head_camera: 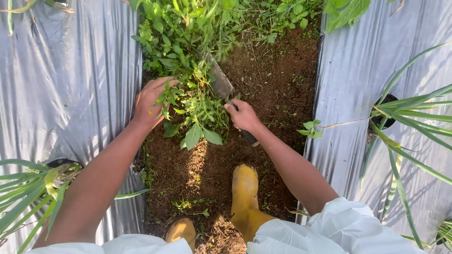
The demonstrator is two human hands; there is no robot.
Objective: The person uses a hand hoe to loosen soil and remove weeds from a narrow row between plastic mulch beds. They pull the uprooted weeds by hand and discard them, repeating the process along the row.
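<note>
We stand in a strip of bare brown soil (263, 84), and we will place everything from it. On both sides of the soil lie broad sheets of silver plastic mulch (66, 84), with long-leaved plants (405, 117) coming up through holes in the sheets, one to the left of the strip and one to the right. At the far end of the soil a thick patch of green weeds (183, 42) covers the ground and runs back toward us down its left half. At the near end of the soil are our two yellow rubber boots (245, 197), the right one set further forward.

Our left hand (150, 101), at the left edge of the soil, is closed around a bunch of weed stems (195, 115), the leaves spilling out past the fingers. Our right hand (242, 116), mid-strip, is clamped on the dark handle of a flat-bladed hand tool (220, 82) whose blade points away into the weeds.

To do this well, we judge that the left hand should keep the stems taut and low, while the blade works under the roots rather than through the stalks, well clear of the plastic edge and our own fingers.
</note>
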